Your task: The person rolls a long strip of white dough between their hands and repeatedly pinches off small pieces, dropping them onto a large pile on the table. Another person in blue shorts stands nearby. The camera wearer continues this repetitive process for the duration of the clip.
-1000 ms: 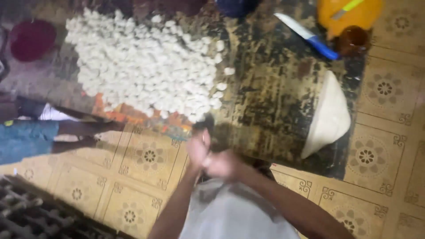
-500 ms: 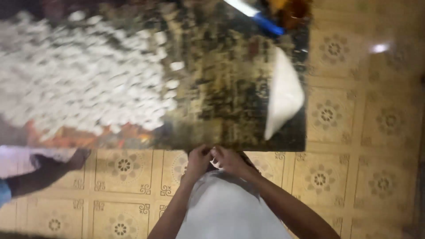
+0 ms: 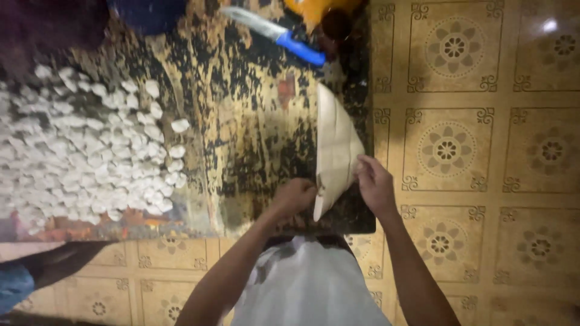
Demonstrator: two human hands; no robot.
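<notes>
A pale folded sheet of dough (image 3: 336, 145), shaped like a half circle, lies on a worn dark mat (image 3: 254, 127) on the tiled floor. My left hand (image 3: 295, 197) touches its near left edge, fingers curled. My right hand (image 3: 373, 181) pinches its near right edge. A large heap of small white dough pieces (image 3: 78, 151) covers the left of the mat.
A knife with a blue handle (image 3: 275, 33) lies at the far edge of the mat beside an orange container (image 3: 317, 7) and a dark round lid (image 3: 336, 24). Another person's leg (image 3: 57, 265) stretches in from the lower left. Patterned yellow floor tiles (image 3: 477, 151) lie to the right.
My hands were together over my lap, just short of the mat; now they have reached forward and apart onto the folded dough sheet. The view has shifted right.
</notes>
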